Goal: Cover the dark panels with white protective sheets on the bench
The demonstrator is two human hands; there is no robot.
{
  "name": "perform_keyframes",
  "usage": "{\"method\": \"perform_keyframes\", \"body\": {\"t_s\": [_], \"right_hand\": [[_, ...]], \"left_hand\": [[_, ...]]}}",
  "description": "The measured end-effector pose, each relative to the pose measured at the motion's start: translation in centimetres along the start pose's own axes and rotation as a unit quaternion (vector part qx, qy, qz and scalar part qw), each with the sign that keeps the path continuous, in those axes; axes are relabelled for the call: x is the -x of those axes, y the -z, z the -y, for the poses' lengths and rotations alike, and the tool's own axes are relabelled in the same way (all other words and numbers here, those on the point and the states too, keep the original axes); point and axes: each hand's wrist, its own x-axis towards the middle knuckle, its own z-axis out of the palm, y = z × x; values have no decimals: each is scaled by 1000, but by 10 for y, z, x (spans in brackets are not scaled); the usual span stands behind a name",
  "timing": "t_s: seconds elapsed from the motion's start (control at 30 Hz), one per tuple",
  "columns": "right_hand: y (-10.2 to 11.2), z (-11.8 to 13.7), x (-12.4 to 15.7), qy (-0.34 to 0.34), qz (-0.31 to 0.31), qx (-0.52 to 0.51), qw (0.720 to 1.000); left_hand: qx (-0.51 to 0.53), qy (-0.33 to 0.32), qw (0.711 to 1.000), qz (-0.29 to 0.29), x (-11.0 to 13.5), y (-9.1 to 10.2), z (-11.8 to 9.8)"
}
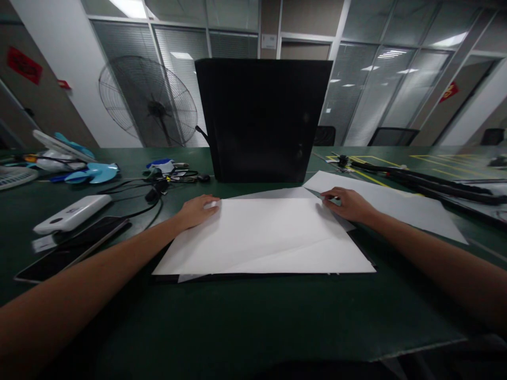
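White paper sheet [269, 232], thin, smooth and matte, lies flat mid-table, topmost of a loose stack of sheets on a thin black backing board [253, 276]. A faint diagonal crease runs across its lower half. Left hand [198, 210] rests palm down on the far left corner, fingers loosely curled; can't tell if it pinches the edge. Right hand [344, 203] sits on the far right corner with fingertips bent onto the paper; pinch also unclear. The table [237, 327] is dark green and matte. A tall glossy black box [263, 119] stands just behind. A second white sheet [400, 203] lies right. At left are a rounded white power bank [73, 212] and a flat black phone [71, 248].
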Motion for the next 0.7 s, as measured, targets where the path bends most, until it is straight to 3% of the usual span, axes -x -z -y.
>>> {"method": "perform_keyframes", "body": {"t_s": [0.17, 0.3, 0.57, 0.7], "right_hand": [[-6, 2, 4, 69, 73, -85, 991], [-1, 11, 6, 88, 133, -82, 984], [27, 42, 8, 80, 106, 43, 990], [33, 49, 10, 72, 91, 50, 992]], "left_hand": [[-3, 16, 1000, 1, 0, -1, 0], [4, 23, 1000, 12, 2, 1, -5], [15, 36, 999, -10, 1, 1, -4], [10, 39, 999, -11, 2, 2, -3]]}}
